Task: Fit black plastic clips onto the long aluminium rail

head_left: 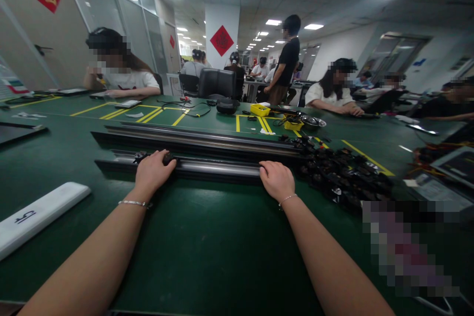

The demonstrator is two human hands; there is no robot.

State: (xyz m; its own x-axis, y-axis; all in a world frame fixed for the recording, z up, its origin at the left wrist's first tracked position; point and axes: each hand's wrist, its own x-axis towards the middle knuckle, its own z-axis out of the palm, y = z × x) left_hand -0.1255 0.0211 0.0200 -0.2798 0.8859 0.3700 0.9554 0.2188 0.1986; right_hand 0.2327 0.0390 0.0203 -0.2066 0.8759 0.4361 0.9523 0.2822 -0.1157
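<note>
While both hands lie on the near rail (218, 168), a long dark metal rail running left to right across the green desk (207, 247), the left hand (151, 172) sits palm down with fingers curled over the rail's top, touching a small black part (168, 158) on it. Right hand (276, 179) also palm down, fingers bent over the rail's near edge, loosely gripping it. Thin bracelet on each wrist. Second, longer rail (200, 137) lies parallel just behind the first, apart from both hands. Pile of small black parts (340, 170) heaped on the desk just right of the right hand, next to the rails' right ends. White flat bar (37, 215) with a handwritten mark lies at the left, well apart from the left hand. Yellow bins (259, 109) and a metal bowl (313, 121) sit farther back. Other people sit at the far side of the desk; one stands.
</note>
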